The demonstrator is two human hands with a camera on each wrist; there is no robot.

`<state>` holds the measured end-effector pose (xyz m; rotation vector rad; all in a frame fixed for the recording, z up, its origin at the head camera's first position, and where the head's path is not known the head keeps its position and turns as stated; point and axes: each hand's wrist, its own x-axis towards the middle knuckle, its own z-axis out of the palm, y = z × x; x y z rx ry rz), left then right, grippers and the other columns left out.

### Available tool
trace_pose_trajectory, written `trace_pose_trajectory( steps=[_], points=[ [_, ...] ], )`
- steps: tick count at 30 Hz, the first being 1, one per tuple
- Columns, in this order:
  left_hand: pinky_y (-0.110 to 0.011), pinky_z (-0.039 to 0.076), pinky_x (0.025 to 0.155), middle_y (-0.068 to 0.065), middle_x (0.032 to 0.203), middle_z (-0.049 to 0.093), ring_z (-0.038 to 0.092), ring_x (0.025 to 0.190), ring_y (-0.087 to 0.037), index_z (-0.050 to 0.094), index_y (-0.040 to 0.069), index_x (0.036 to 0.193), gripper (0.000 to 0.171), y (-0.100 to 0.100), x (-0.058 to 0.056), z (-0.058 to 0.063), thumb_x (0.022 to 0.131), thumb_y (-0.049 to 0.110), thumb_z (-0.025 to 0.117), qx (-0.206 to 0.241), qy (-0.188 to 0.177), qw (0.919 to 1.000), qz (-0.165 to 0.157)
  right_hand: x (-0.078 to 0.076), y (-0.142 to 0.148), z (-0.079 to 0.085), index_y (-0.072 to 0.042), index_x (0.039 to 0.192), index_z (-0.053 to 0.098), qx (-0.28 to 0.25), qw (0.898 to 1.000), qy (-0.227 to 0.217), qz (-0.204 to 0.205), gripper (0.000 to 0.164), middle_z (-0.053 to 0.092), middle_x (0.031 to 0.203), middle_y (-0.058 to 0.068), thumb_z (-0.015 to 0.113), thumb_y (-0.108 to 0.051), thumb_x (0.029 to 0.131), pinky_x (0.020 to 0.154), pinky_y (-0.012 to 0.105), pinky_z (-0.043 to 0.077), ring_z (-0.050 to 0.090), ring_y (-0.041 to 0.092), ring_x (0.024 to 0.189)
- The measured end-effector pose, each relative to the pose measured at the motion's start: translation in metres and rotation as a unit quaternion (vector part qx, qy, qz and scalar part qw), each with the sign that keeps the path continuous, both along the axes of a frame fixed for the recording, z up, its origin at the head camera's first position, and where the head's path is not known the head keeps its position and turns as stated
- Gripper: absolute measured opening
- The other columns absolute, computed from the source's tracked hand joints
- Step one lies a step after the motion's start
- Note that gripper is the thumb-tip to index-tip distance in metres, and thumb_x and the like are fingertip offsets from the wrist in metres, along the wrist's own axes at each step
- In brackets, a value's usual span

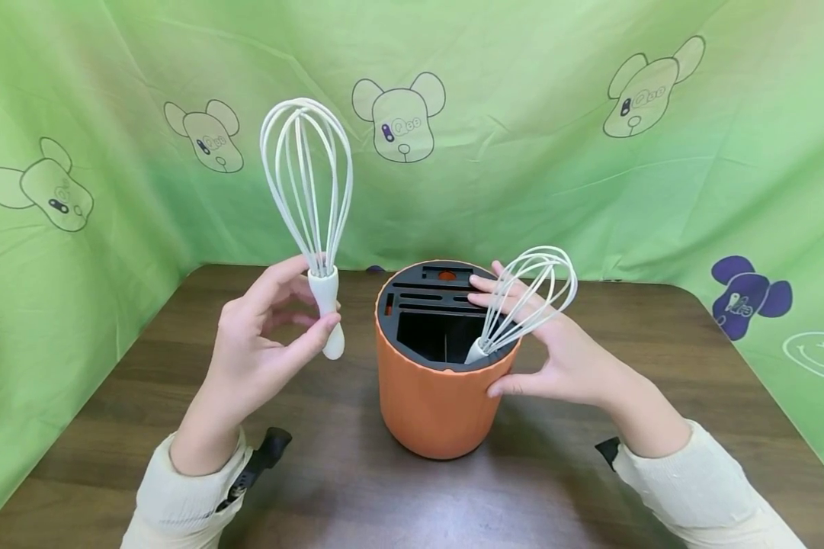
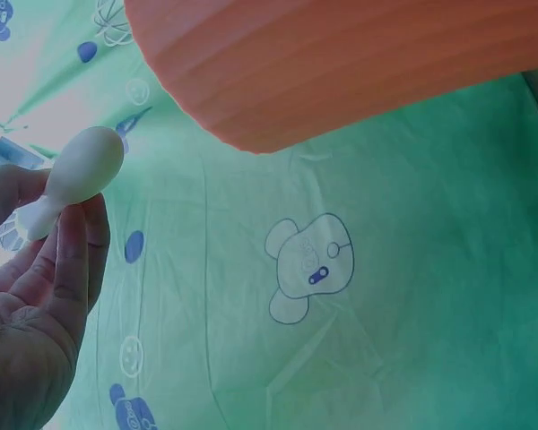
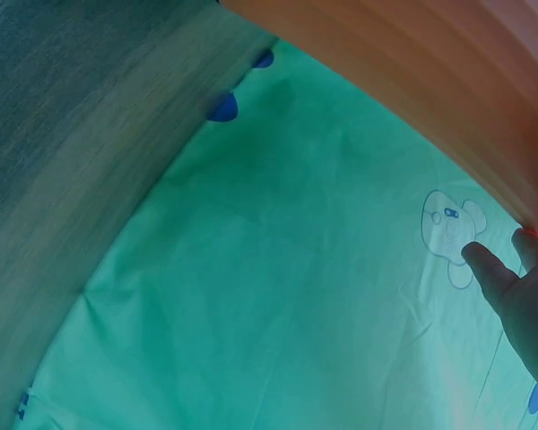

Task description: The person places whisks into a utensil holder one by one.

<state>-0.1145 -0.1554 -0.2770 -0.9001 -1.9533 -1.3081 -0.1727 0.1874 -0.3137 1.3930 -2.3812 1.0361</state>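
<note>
My left hand (image 1: pixel 250 343) pinches the white handle of a whisk (image 1: pixel 325 291) between thumb and fingers, wire loops upward, to the left of an orange utensil holder (image 1: pixel 439 412). In the left wrist view, the rounded end of that whisk handle (image 2: pixel 88 164) sticks out past the fingertips. A second, similar whisk (image 1: pixel 476 351) leans right in the holder's large front compartment, its lower handle hidden inside. Spread fairly straight, the right hand (image 1: pixel 556 354) rests against the holder's right side, thumb on the outer wall and fingers over the black slotted top (image 1: pixel 405 286), partly behind the second whisk's wires.
The holder stands on a dark wooden table (image 1: pixel 302 473). A green cloth (image 1: pixel 494 183) printed with cartoon heads hangs behind and along both sides of the table. Black straps (image 1: pixel 257 465) show at the sleeve cuffs.
</note>
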Motion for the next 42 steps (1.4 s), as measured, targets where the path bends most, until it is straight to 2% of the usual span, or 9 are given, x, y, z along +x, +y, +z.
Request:
trace_pose_trajectory(
  steps=[5, 13, 21, 23, 25, 30, 33, 42],
  points=[
    [-0.020, 0.058, 0.068, -0.016, 0.084, 0.070, 0.067, 0.086, -0.006, 0.055, -0.013, 0.125, 0.057, 0.007, -0.001, 0.002, 0.072, -0.020, 0.074, 0.022, 0.003, 0.9997, -0.006, 0.000, 0.000, 0.000, -0.008, 0.147, 0.046, -0.003, 1.000, 0.002, 0.000, 0.102, 0.039, 0.158, 0.010, 0.096, -0.025, 0.059, 0.125, 0.026, 0.013, 0.014, 0.028, 0.155],
    [-0.023, 0.059, 0.068, -0.018, 0.085, 0.069, 0.068, 0.086, -0.011, 0.055, -0.014, 0.126, 0.048, 0.018, -0.004, 0.004, 0.085, -0.001, 0.075, 0.045, 0.014, 0.9983, -0.033, 0.000, 0.000, -0.001, -0.008, 0.147, 0.046, 0.000, 1.000, -0.001, -0.002, 0.102, 0.038, 0.158, 0.009, 0.096, -0.025, 0.059, 0.125, 0.025, 0.013, 0.014, 0.027, 0.156],
    [-0.026, 0.060, 0.068, -0.019, 0.087, 0.069, 0.068, 0.087, -0.010, 0.053, -0.015, 0.125, 0.055, 0.028, -0.008, 0.004, 0.074, -0.018, 0.074, 0.052, 0.015, 0.9975, -0.045, 0.000, -0.001, 0.000, -0.007, 0.146, 0.046, -0.009, 1.000, -0.001, 0.006, 0.102, 0.038, 0.158, 0.011, 0.096, -0.023, 0.059, 0.126, 0.026, 0.013, 0.013, 0.028, 0.155],
    [-0.026, 0.060, 0.067, -0.019, 0.087, 0.069, 0.068, 0.087, -0.009, 0.053, -0.015, 0.125, 0.056, 0.031, -0.010, 0.005, 0.073, -0.019, 0.073, 0.054, 0.019, 0.9972, -0.048, -0.001, -0.001, 0.000, -0.007, 0.146, 0.046, -0.011, 1.000, 0.001, 0.010, 0.102, 0.038, 0.158, 0.012, 0.096, -0.023, 0.059, 0.126, 0.027, 0.012, 0.013, 0.029, 0.155],
    [-0.026, 0.060, 0.067, -0.019, 0.087, 0.069, 0.069, 0.086, -0.011, 0.053, -0.014, 0.125, 0.052, 0.034, -0.011, 0.005, 0.078, -0.014, 0.074, 0.057, 0.019, 0.9967, -0.055, -0.001, -0.001, 0.000, -0.007, 0.146, 0.046, -0.012, 1.000, 0.001, 0.011, 0.102, 0.038, 0.157, 0.012, 0.096, -0.023, 0.059, 0.126, 0.027, 0.012, 0.013, 0.029, 0.155],
    [-0.028, 0.061, 0.068, -0.018, 0.086, 0.070, 0.069, 0.085, -0.013, 0.053, -0.013, 0.126, 0.051, 0.043, -0.013, 0.007, 0.080, -0.011, 0.075, 0.061, 0.011, 0.9959, -0.065, -0.002, -0.001, -0.001, -0.006, 0.146, 0.046, -0.013, 1.000, 0.005, 0.012, 0.102, 0.039, 0.157, 0.013, 0.096, -0.024, 0.059, 0.126, 0.027, 0.012, 0.013, 0.030, 0.155],
    [-0.029, 0.061, 0.069, -0.017, 0.085, 0.070, 0.068, 0.084, -0.010, 0.053, -0.013, 0.126, 0.055, 0.048, -0.014, 0.007, 0.075, -0.017, 0.075, 0.064, 0.005, 0.9960, -0.063, -0.002, 0.000, -0.002, -0.006, 0.146, 0.046, -0.015, 1.000, 0.007, 0.013, 0.102, 0.039, 0.157, 0.013, 0.096, -0.024, 0.059, 0.126, 0.028, 0.012, 0.014, 0.030, 0.155],
    [-0.029, 0.061, 0.070, -0.017, 0.086, 0.071, 0.067, 0.086, -0.006, 0.053, -0.009, 0.126, 0.054, 0.058, -0.019, 0.001, 0.077, -0.015, 0.074, 0.062, -0.032, 0.9957, -0.062, -0.002, -0.001, -0.001, -0.006, 0.146, 0.046, -0.013, 1.000, 0.003, 0.013, 0.102, 0.038, 0.158, 0.013, 0.096, -0.023, 0.059, 0.126, 0.027, 0.013, 0.014, 0.030, 0.155]
  ],
)
